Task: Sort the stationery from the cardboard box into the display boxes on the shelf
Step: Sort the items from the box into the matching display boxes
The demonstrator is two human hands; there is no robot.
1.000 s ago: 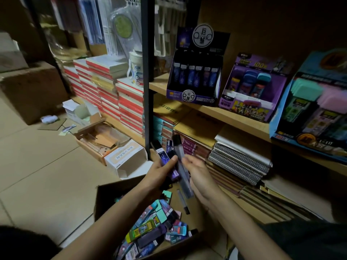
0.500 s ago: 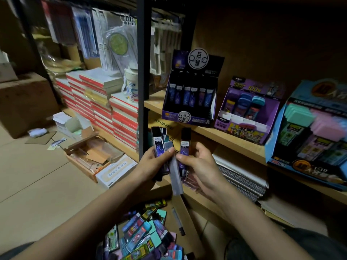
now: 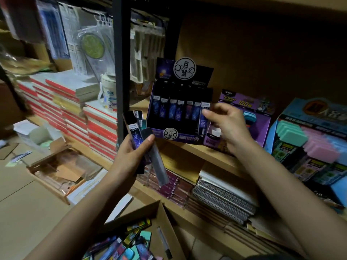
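My left hand point(image 3: 131, 156) grips a fanned bundle of slim dark lead cases point(image 3: 135, 136) in front of the shelf post. My right hand point(image 3: 225, 124) pinches one purple lead case point(image 3: 203, 119) standing at the right end of the row in the dark display box point(image 3: 169, 135) on the wooden shelf. The open cardboard box point(image 3: 161, 216) lies on the floor below, with several colourful stationery packs point(image 3: 129, 246) in it.
A purple display box point(image 3: 262, 126) with erasers and a blue display box point(image 3: 281, 132) with pastel erasers stand to the right on the same shelf. Spiral notebooks point(image 3: 221, 197) lie on the lower shelf. Red-edged book stacks point(image 3: 97, 128) and open cartons point(image 3: 62, 171) sit left.
Both hands rose from the cardboard box toward the shelf. My right hand left the bundle and moved right to the dark display box with one case.
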